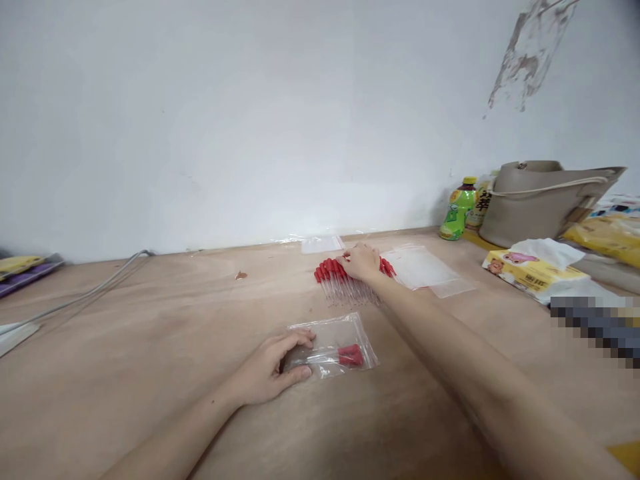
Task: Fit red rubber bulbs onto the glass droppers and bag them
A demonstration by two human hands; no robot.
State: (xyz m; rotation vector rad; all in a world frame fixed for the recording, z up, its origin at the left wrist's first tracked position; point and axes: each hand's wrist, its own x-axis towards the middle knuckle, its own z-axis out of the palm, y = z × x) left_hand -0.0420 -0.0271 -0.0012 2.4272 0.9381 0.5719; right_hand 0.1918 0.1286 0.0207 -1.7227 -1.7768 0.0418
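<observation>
A clear zip bag [325,333] lies on the table in front of me, with red-bulbed droppers [350,355] inside it. My left hand [273,367] rests at the bag's left end, fingers and thumb spread, the fingertips over the plastic. Farther back is a row of loose droppers [345,287], red bulbs toward the wall and thin clear stems toward me. My right hand [363,261] reaches over this row with curled fingers among the bulbs. Its fingertips are partly hidden, and how many droppers it grips does not show.
Flat clear bags [423,267] lie right of the row, and a white packet [321,245] lies by the wall. At right stand a green bottle [457,210], a grey-beige bag [530,207] and a tissue pack [530,270]. A grey cable [110,280] runs at left.
</observation>
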